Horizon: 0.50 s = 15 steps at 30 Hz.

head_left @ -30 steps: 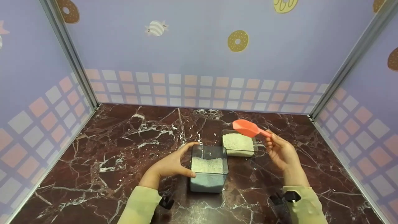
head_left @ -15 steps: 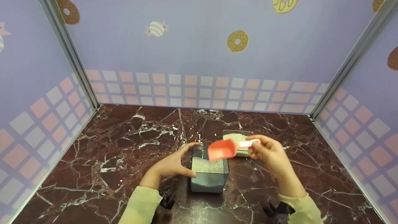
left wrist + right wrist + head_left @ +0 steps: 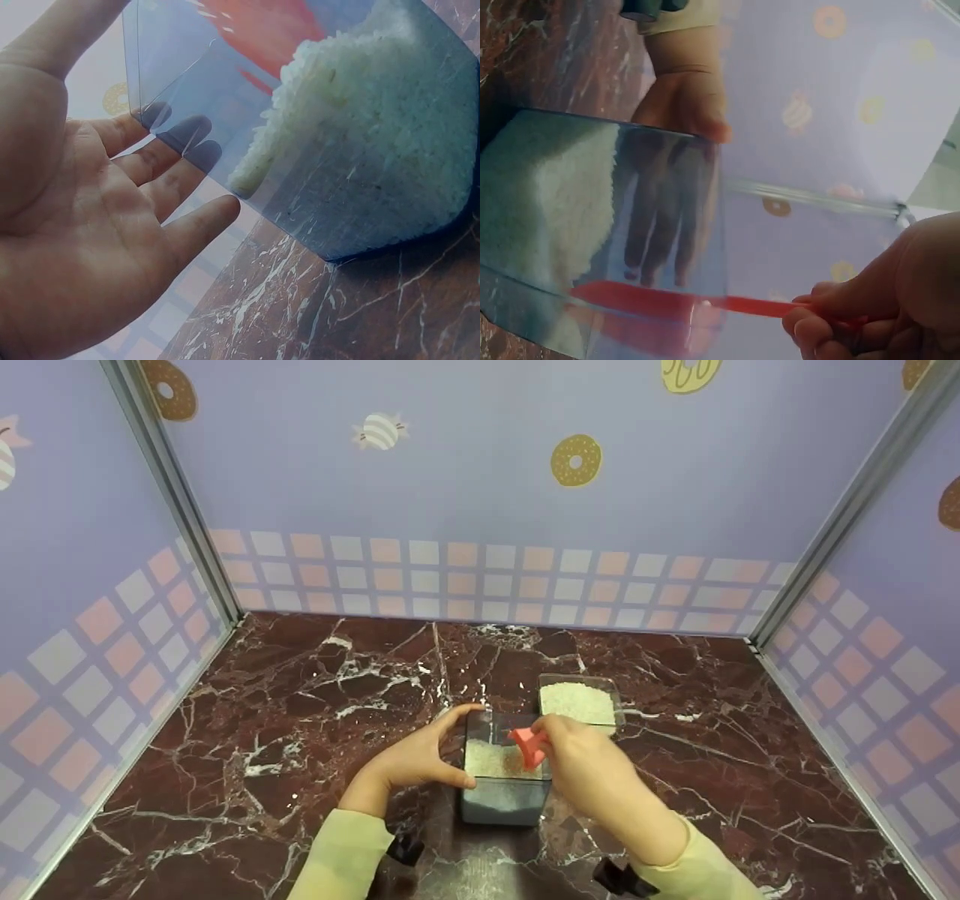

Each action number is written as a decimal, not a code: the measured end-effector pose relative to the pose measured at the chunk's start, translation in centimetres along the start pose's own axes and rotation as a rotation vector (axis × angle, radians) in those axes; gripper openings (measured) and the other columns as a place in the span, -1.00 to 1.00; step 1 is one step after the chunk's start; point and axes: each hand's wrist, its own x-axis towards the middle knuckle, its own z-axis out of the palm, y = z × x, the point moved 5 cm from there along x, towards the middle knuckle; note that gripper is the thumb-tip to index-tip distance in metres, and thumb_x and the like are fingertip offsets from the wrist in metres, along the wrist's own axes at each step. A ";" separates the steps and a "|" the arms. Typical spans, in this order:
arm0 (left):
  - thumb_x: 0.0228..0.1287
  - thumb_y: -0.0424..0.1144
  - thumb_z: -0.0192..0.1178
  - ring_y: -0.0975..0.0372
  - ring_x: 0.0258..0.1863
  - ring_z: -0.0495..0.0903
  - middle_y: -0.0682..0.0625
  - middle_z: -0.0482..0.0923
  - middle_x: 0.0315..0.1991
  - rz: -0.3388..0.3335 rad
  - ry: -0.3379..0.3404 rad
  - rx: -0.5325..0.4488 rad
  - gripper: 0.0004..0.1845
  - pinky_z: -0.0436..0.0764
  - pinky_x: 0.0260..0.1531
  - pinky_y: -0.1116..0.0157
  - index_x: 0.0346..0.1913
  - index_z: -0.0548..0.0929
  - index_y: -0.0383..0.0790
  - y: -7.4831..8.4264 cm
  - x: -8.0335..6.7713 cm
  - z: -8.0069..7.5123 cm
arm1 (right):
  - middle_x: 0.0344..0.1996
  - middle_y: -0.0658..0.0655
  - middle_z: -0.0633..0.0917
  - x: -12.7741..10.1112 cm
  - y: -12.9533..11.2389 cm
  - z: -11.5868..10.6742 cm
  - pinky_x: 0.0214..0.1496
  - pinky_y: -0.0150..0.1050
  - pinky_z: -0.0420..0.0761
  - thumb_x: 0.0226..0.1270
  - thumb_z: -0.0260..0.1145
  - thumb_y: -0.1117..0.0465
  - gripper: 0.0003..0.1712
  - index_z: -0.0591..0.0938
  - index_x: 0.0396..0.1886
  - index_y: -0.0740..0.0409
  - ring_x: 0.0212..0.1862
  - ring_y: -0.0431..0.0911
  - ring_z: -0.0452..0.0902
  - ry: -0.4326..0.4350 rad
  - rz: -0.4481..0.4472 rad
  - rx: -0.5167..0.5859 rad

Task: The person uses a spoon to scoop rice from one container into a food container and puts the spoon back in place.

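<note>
A clear, blue-tinted square box [image 3: 504,804] stands on the table, partly filled with white rice [image 3: 367,127]. My left hand [image 3: 412,757] holds it from the left side, thumb at the near rim and fingers on the far walls. My right hand [image 3: 600,780] grips the handle of a red scoop [image 3: 527,746]. The scoop's bowl dips inside the box, its end at the rice in the right wrist view, where my fingers [image 3: 810,322] pinch the handle. From the head view, my right hand hides part of the handle and the box's right rim.
Just behind and right of the box, a shallow clear dish [image 3: 618,705] holds more rice [image 3: 577,703]. The dark red marble-patterned table [image 3: 322,720] meets patterned walls [image 3: 480,495] at the back and both sides. Small white grains lie about the table.
My right hand has carried the scoop leftward and down from over the rice dish into the box, and the scoop has tilted. The left hand and the box stay in place.
</note>
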 end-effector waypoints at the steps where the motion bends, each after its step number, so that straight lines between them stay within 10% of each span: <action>1: -0.07 -0.17 0.61 0.00 0.56 0.26 -0.06 0.28 0.54 0.003 -0.003 -0.005 0.15 0.23 0.58 -0.06 0.59 0.16 0.11 0.0 0.0 0.0 | -0.34 0.16 0.77 0.0 -0.1 0.3 -0.31 -0.07 0.77 0.32 0.33 0.40 -0.89 0.63 -0.18 0.25 -0.35 0.07 0.74 -0.002 -0.010 -0.011; 15: -0.14 -0.07 0.63 0.01 0.57 0.20 -0.02 0.22 0.58 -0.034 0.030 0.054 0.15 0.18 0.57 -0.18 0.55 0.19 0.31 -0.1 -0.1 -0.1 | -0.60 -0.06 0.55 0.5 2.1 3.1 -0.52 -0.44 0.35 0.40 0.26 0.39 -0.88 0.70 -0.21 0.19 -0.56 -0.34 0.31 -0.053 0.135 0.343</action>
